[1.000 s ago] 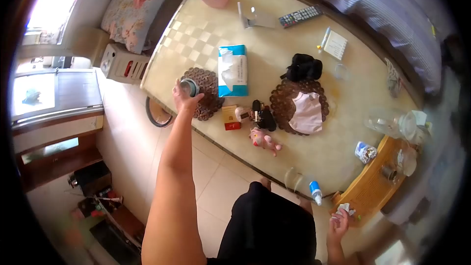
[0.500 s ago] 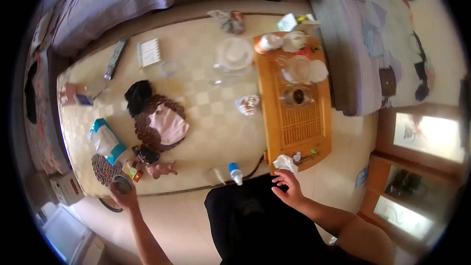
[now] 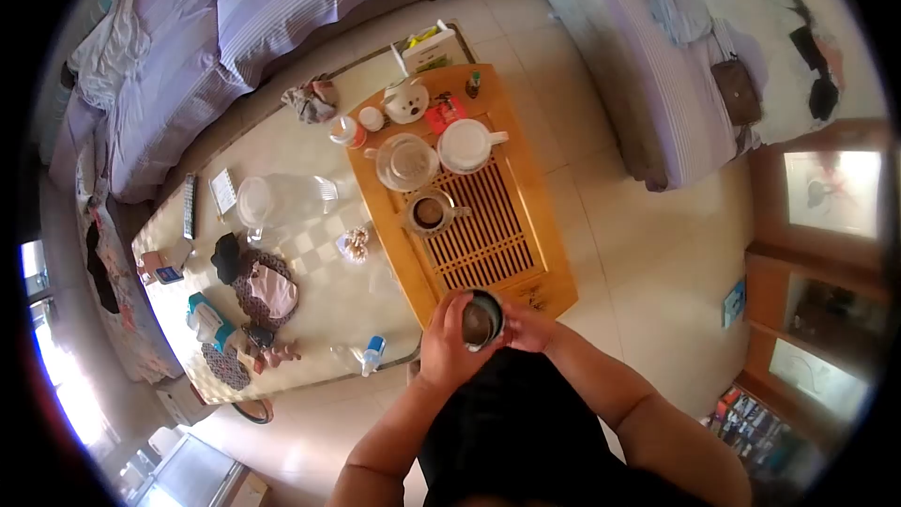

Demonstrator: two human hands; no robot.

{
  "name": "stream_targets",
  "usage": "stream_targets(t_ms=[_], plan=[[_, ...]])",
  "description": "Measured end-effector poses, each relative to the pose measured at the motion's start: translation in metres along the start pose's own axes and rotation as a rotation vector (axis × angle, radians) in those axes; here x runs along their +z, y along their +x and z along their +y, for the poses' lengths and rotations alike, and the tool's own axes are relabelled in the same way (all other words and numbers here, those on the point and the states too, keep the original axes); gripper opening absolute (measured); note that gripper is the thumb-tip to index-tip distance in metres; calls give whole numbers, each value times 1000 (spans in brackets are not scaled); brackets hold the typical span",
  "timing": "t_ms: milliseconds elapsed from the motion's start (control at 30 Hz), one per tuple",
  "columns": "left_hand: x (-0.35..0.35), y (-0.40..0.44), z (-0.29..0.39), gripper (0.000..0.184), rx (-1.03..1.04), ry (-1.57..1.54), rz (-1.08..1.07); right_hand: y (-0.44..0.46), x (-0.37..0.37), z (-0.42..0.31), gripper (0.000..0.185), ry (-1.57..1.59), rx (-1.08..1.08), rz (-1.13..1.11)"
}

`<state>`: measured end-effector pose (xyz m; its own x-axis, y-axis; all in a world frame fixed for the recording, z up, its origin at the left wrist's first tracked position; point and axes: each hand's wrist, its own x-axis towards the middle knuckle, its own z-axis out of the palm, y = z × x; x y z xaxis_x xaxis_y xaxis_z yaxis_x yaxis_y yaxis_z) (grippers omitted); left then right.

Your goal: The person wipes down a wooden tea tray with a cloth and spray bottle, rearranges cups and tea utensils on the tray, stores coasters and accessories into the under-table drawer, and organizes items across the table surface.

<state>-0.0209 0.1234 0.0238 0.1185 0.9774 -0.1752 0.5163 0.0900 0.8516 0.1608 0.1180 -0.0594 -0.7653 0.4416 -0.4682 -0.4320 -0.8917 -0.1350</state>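
Observation:
My left hand (image 3: 445, 344) is wrapped around the left side of a round, dark-rimmed cup (image 3: 481, 321), held just above my lap at the front edge of the wooden tea tray (image 3: 554, 268). On the cup's other side, the fingers of my right hand (image 3: 528, 327) are closed against its wall. The cup's mouth faces up towards me, and its inside looks greyish brown. Further back on the tray stand a glass pot with a dark centre (image 3: 431, 213), a clear glass pitcher (image 3: 405, 162) and a white-lidded mug (image 3: 466, 145).
A white teapot (image 3: 405, 99) and a red packet (image 3: 445, 113) are at the tray's far end. Left of the tray lie a beaded item (image 3: 355, 244), a blue-capped bottle (image 3: 374, 355), a clear plastic container (image 3: 282, 202) and a tissue pack (image 3: 208, 321). Sofas border the table.
My left hand has carried the cup from the table's left end to the tray's front. My right hand has come over to it and closed on its side. The view has swung right.

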Motion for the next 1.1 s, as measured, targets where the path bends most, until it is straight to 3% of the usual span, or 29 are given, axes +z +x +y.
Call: stream_targets(t_ms=[133,267,367,400,500,533,633,667,767,900,933,1033,1100], plan=[[30,64,1,79,51,213,-234,-8,-28,-63,63,-73,-160,159],[47,110,9,74,28,430,-284,-1,-31,-122,59,-301,-191,438],[74,125,-6,73,-64,297,-200,8,-14,-156,59,-664,-226,518],[80,128,-9,72,-110,260,-146,15,-29,-160,65,-928,-310,504],[119,128,-34,70,-136,87,204,29,-23,-172,71,-1534,-591,492],[131,129,-45,65,-99,91,342,33,-14,-177,74,-1626,-590,479],[168,137,-69,63,-92,52,644,46,1,-184,75,-1795,-446,480],[174,142,-76,63,-133,-35,641,52,-1,-182,75,-1889,-404,484],[194,152,-85,66,-322,127,722,67,1,-184,75,-2089,-373,448],[191,165,-82,68,-439,178,724,78,1,-180,72,-2068,-470,488],[183,164,-71,70,-538,50,660,79,2,-179,72,-2064,-450,497],[183,159,-78,70,-326,206,766,80,5,-179,71,-2069,-427,528],[186,150,-82,57,-309,200,796,80,4,-175,71,-2088,-454,551]])
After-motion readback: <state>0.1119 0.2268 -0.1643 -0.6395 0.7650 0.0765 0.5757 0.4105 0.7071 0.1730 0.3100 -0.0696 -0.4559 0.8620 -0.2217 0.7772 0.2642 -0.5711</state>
